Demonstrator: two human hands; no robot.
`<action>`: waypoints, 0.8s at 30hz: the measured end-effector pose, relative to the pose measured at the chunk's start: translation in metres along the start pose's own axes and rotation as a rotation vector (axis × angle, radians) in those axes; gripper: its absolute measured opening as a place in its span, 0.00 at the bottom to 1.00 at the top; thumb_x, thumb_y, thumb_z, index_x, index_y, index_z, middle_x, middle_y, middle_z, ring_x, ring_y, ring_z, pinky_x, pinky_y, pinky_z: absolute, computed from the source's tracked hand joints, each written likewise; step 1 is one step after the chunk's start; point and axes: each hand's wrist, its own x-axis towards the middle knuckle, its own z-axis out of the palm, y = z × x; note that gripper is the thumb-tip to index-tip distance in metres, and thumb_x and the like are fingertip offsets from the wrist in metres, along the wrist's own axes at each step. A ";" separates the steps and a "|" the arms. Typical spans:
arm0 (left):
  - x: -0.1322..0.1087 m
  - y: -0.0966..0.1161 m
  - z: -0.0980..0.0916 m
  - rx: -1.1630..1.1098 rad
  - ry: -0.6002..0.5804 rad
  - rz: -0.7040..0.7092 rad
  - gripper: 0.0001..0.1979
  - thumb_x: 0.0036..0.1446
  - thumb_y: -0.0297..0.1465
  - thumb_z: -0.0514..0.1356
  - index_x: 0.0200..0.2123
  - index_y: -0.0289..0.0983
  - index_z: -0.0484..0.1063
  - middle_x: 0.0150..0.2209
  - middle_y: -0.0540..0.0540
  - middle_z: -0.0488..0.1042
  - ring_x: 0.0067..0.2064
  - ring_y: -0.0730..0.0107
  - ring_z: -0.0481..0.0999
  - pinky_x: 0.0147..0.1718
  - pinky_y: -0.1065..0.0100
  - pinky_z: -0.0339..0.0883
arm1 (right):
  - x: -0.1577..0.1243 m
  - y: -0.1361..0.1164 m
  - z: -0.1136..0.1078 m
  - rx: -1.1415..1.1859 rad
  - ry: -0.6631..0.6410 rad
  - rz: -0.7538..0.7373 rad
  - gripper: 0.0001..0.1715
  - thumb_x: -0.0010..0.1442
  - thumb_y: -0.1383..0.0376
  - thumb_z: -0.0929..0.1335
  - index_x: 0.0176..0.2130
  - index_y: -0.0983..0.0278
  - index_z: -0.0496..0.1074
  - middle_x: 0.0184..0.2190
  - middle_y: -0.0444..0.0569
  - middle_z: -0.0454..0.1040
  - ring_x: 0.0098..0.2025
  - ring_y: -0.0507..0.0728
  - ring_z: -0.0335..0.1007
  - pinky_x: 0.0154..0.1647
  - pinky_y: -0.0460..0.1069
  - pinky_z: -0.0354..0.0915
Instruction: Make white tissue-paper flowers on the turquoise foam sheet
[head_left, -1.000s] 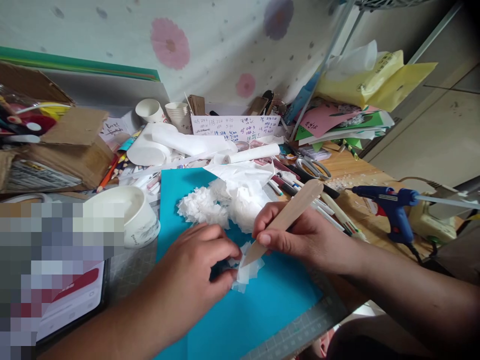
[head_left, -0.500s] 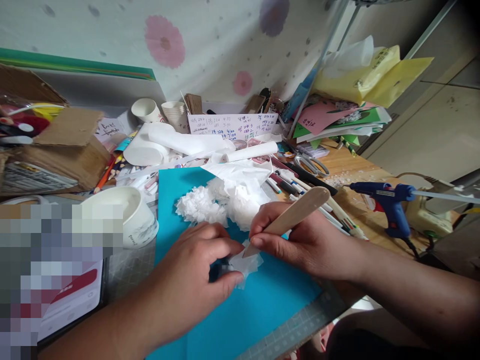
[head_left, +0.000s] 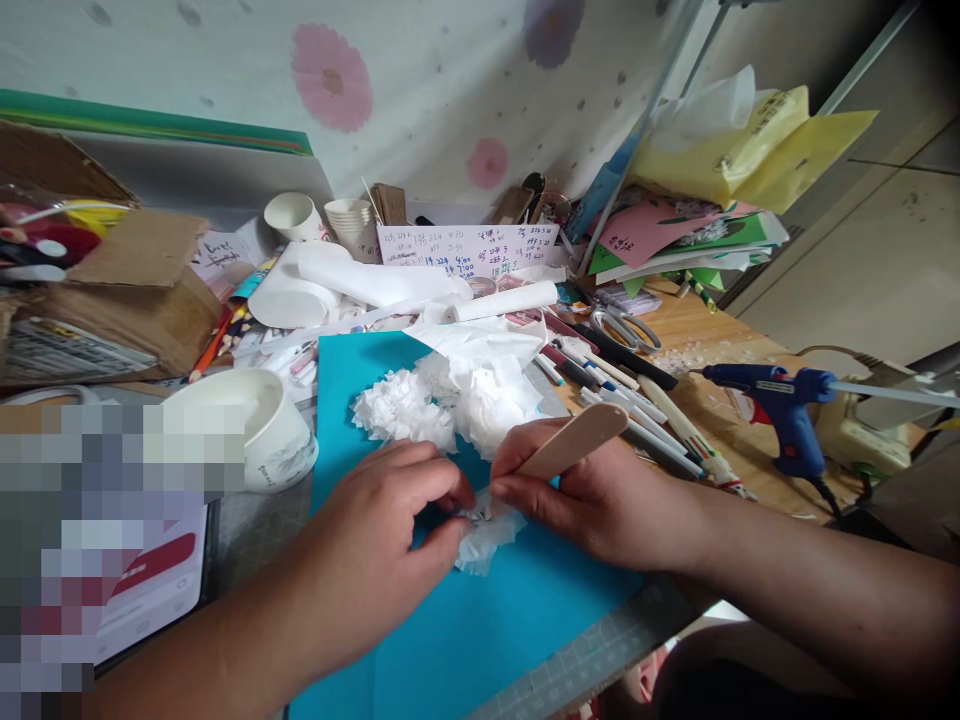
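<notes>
My right hand (head_left: pixel 577 490) grips a flat wooden craft stick (head_left: pixel 574 440), its rounded top end pointing up to the right. The stick's lower end is hidden behind my fingers, over a small piece of thin white tissue paper (head_left: pixel 489 545). My left hand (head_left: pixel 412 520) pinches the left side of this tissue between thumb and fingertips. The tissue looks bunched in the middle. Under both hands lies a blue sheet (head_left: pixel 420 640). Just beyond my fingers sit ruffled white tissue clusters (head_left: pixel 405 410) on the sheet.
A paper bowl (head_left: pixel 289 440) and a phone (head_left: pixel 150 600) are on the left, near a cardboard box (head_left: pixel 139 240). Pens (head_left: pixel 645 420), scissors (head_left: pixel 626 328) and a blue glue gun (head_left: pixel 784 400) lie to the right. White rolls (head_left: pixel 375 280) lie behind the sheet.
The craft stick's top has dropped and shifted left with my right hand. My left thumb and fingers have drawn closer together on the tissue, which is more bunched now.
</notes>
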 end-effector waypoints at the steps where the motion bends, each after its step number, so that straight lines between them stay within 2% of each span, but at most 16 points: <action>1: -0.001 0.000 0.000 0.001 0.010 0.001 0.05 0.52 0.26 0.56 0.29 0.39 0.71 0.31 0.50 0.70 0.37 0.65 0.71 0.37 0.64 0.64 | 0.000 -0.002 0.000 -0.015 -0.012 -0.013 0.06 0.61 0.68 0.65 0.32 0.67 0.70 0.26 0.46 0.72 0.27 0.51 0.66 0.29 0.45 0.63; 4: -0.002 -0.001 -0.001 -0.002 0.039 0.017 0.05 0.52 0.25 0.56 0.29 0.39 0.70 0.32 0.50 0.70 0.38 0.65 0.71 0.38 0.64 0.64 | 0.002 -0.005 0.000 -0.046 -0.042 -0.042 0.06 0.61 0.69 0.65 0.32 0.67 0.70 0.26 0.46 0.71 0.27 0.50 0.65 0.29 0.44 0.62; 8: -0.002 -0.001 -0.001 0.016 0.038 0.073 0.05 0.53 0.26 0.56 0.30 0.40 0.71 0.33 0.50 0.70 0.39 0.65 0.71 0.38 0.64 0.63 | 0.001 -0.002 0.000 0.016 -0.027 0.034 0.06 0.62 0.67 0.65 0.32 0.66 0.69 0.26 0.45 0.70 0.28 0.50 0.65 0.29 0.45 0.63; 12: -0.002 -0.003 -0.001 0.035 0.008 0.098 0.04 0.53 0.28 0.58 0.32 0.41 0.73 0.33 0.50 0.69 0.39 0.64 0.70 0.37 0.64 0.62 | -0.003 0.002 -0.003 0.197 0.084 0.084 0.05 0.61 0.67 0.66 0.31 0.66 0.68 0.25 0.44 0.70 0.27 0.50 0.65 0.29 0.44 0.64; 16: -0.003 -0.006 0.000 0.036 -0.001 0.089 0.06 0.53 0.28 0.58 0.32 0.43 0.75 0.34 0.50 0.70 0.39 0.64 0.71 0.37 0.63 0.62 | -0.006 0.001 -0.008 0.340 0.220 0.065 0.06 0.61 0.67 0.67 0.31 0.65 0.68 0.25 0.43 0.70 0.27 0.49 0.66 0.27 0.43 0.64; 18: -0.004 -0.007 0.001 0.035 -0.002 0.103 0.07 0.53 0.27 0.59 0.31 0.43 0.76 0.33 0.50 0.70 0.38 0.65 0.71 0.37 0.64 0.62 | -0.007 0.001 -0.007 0.307 0.194 0.032 0.04 0.61 0.68 0.67 0.32 0.65 0.68 0.27 0.44 0.71 0.28 0.49 0.67 0.29 0.43 0.65; 21: -0.004 -0.006 0.000 0.055 0.006 0.161 0.08 0.52 0.26 0.58 0.28 0.44 0.76 0.30 0.51 0.69 0.36 0.67 0.71 0.35 0.65 0.61 | -0.007 0.004 -0.005 0.204 0.068 -0.027 0.04 0.62 0.68 0.66 0.33 0.66 0.68 0.28 0.45 0.72 0.29 0.50 0.68 0.30 0.44 0.66; 24: -0.004 -0.004 0.000 0.063 0.019 0.190 0.08 0.51 0.25 0.58 0.27 0.43 0.76 0.29 0.51 0.69 0.35 0.68 0.70 0.36 0.65 0.61 | -0.007 0.005 -0.004 0.177 -0.005 -0.047 0.05 0.62 0.68 0.66 0.32 0.66 0.69 0.29 0.46 0.72 0.30 0.50 0.68 0.31 0.44 0.66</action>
